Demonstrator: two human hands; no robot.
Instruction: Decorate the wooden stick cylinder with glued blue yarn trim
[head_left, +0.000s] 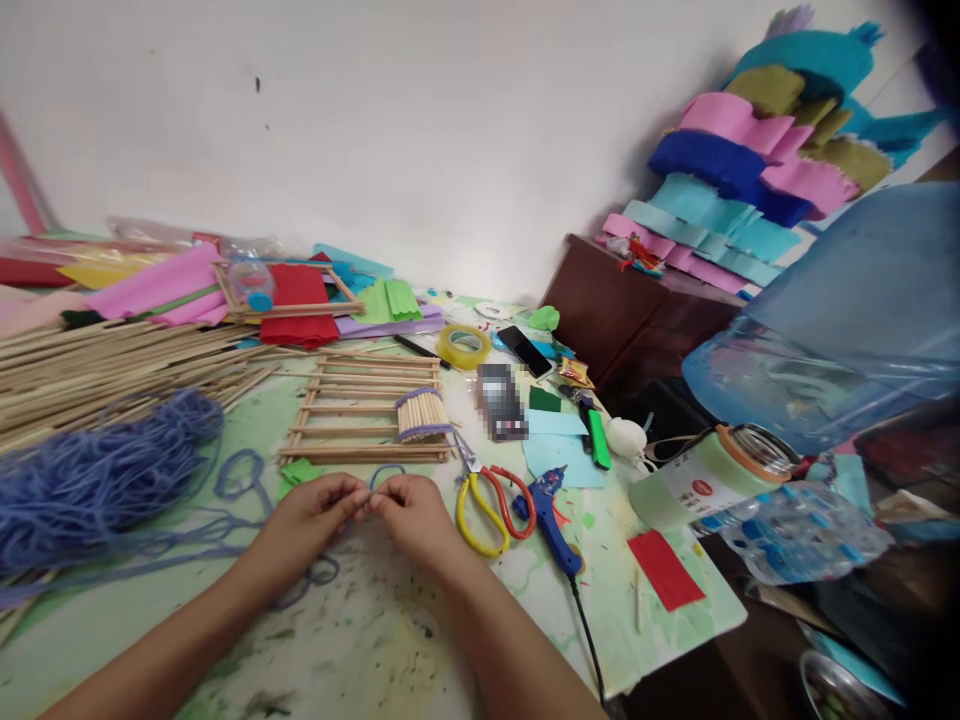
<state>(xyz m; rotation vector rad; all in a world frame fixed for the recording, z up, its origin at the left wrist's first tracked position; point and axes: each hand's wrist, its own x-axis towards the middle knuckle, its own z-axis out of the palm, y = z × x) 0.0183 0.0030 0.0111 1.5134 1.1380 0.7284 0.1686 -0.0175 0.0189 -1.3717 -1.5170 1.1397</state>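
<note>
At lower centre the left hand (319,510) and right hand (411,515) meet, fingertips pinched together on a strand of blue yarn (388,467) — the tangled yarn pile (120,470) spreads to the left edge. Right of centre lie scissors (501,505) and a glue gun (553,520); at mid-frame, just beyond the hands, a stick frame (367,408) — then tape (442,345) and a phone (526,352) below the white wall (420,120)
</note>
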